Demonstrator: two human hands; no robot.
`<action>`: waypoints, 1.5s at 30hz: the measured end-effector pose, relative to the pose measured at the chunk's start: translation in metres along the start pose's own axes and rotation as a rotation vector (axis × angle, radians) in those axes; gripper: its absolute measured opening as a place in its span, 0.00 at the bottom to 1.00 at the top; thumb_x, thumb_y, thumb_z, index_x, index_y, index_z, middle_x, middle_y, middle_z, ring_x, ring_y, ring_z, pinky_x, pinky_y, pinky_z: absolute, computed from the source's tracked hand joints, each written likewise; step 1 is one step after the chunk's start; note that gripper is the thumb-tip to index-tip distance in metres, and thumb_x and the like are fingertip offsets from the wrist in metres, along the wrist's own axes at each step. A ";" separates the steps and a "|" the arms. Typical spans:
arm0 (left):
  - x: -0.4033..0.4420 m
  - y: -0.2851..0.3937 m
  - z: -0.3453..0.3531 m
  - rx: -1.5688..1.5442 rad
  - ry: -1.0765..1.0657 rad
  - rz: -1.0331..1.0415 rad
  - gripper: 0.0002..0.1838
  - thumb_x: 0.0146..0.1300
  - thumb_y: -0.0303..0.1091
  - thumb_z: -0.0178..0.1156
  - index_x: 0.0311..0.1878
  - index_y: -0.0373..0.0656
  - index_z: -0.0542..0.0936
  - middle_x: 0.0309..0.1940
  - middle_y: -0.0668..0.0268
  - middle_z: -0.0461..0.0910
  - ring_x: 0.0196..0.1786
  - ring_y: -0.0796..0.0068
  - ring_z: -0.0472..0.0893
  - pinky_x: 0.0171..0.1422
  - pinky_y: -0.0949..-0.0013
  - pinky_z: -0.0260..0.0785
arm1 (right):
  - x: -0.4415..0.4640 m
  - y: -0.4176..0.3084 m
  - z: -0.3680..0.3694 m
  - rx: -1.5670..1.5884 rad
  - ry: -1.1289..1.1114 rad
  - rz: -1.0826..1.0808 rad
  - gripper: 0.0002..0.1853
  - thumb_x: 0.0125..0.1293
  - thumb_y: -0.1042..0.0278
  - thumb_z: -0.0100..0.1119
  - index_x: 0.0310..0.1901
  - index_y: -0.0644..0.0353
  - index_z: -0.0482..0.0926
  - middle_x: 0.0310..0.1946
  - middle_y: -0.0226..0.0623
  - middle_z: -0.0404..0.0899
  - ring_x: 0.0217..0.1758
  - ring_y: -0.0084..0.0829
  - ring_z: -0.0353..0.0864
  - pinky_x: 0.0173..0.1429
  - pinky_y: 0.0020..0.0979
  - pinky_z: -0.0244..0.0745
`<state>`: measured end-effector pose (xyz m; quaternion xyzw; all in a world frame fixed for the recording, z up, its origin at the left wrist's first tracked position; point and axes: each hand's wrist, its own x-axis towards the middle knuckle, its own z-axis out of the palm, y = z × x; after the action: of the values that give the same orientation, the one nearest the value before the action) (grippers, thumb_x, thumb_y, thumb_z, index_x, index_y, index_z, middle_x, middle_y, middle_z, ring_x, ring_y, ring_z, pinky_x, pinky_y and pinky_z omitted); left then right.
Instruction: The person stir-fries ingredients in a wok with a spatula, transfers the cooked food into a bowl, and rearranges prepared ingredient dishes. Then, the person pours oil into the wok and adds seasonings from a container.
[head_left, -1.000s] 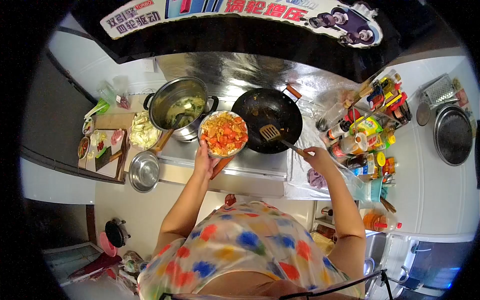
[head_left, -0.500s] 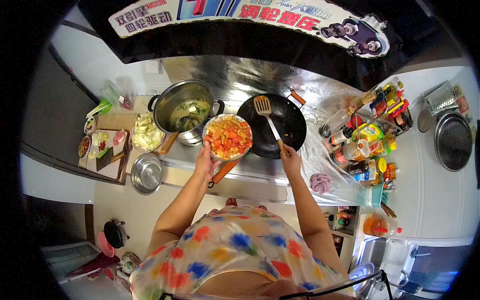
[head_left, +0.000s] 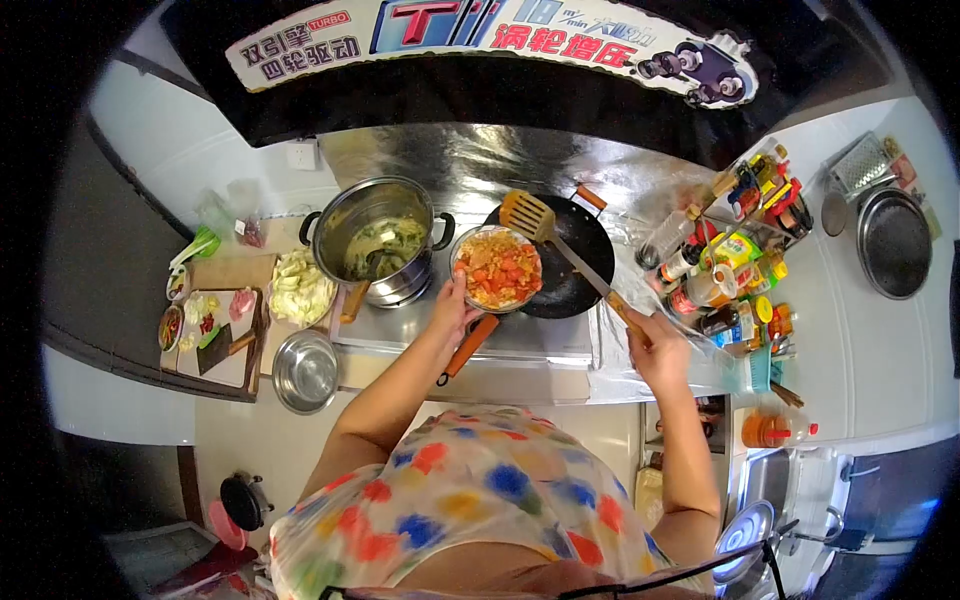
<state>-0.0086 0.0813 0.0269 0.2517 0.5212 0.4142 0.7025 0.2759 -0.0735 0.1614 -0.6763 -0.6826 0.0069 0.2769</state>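
Nearest, left hand (head_left: 455, 310) and right hand (head_left: 657, 350) are apart: left clamped on the rim of the bowl (head_left: 496, 270) of red and yellow food, right closed around the handle of the slotted spatula (head_left: 560, 245), its head raised by the bowl's far side. Bowl is held over the near left part of the black wok (head_left: 570, 262), beside the steel pot (head_left: 373, 238). Farther back, foil (head_left: 450, 150) lines the wall behind the stove.
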 end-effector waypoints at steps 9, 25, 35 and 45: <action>0.022 -0.011 0.008 -0.101 -0.091 -0.035 0.28 0.65 0.58 0.46 0.55 0.43 0.65 0.48 0.60 0.75 0.47 0.67 0.79 0.51 0.58 0.74 | -0.002 -0.039 -0.043 -0.274 0.043 -0.224 0.20 0.47 0.77 0.62 0.45 0.48 0.81 0.20 0.34 0.65 0.21 0.36 0.69 0.25 0.35 0.64; 0.021 -0.016 -0.023 -0.048 -0.077 -0.032 0.31 0.63 0.62 0.46 0.56 0.43 0.63 0.51 0.58 0.73 0.50 0.65 0.77 0.54 0.58 0.72 | -0.005 0.001 -0.007 0.360 -0.048 0.441 0.16 0.53 0.78 0.62 0.46 0.60 0.78 0.28 0.39 0.79 0.26 0.29 0.77 0.30 0.27 0.69; -0.026 -0.006 -0.066 -0.126 -0.063 -0.006 0.29 0.65 0.58 0.46 0.58 0.46 0.67 0.51 0.63 0.75 0.48 0.71 0.79 0.41 0.69 0.78 | 0.014 0.078 0.044 0.060 -0.443 0.605 0.17 0.51 0.53 0.66 0.41 0.52 0.83 0.29 0.48 0.81 0.34 0.39 0.81 0.40 0.37 0.72; -0.042 0.006 -0.065 -0.065 -0.009 -0.029 0.27 0.65 0.58 0.47 0.55 0.47 0.69 0.39 0.68 0.77 0.32 0.79 0.79 0.29 0.77 0.75 | 0.031 0.089 0.138 0.167 -0.296 0.607 0.17 0.52 0.50 0.65 0.37 0.54 0.83 0.31 0.47 0.81 0.35 0.40 0.81 0.41 0.36 0.74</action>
<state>-0.0762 0.0438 0.0322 0.2228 0.5077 0.4195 0.7188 0.3058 0.0131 0.0216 -0.8152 -0.4800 0.2427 0.2148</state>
